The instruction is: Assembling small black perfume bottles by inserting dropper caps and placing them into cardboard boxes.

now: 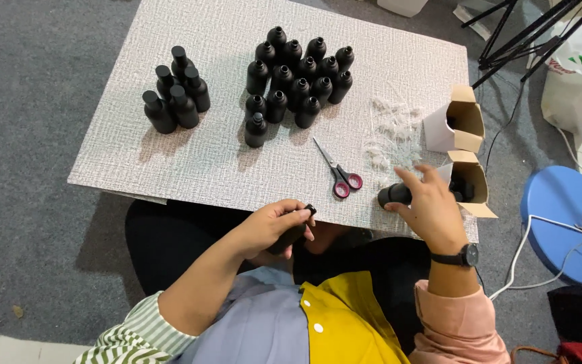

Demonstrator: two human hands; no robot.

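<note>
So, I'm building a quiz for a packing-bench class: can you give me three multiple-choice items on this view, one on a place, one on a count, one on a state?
1. Where do the pink-handled steel scissors lie?
A. on the textured grey board
B. on the carpet
C. in a box

2. How many capped black plastic bottles stand in the smaller group at the left?
A. two
B. five
C. nine

3. What is the left hand doing?
A. lying flat and empty
B. gripping a black bottle
C. holding the scissors

Answers: 1 A, they rest on the board between the bottle groups and the right hand. 2 B, five caps show. 3 B, its fingers wrap the bottle.
</note>
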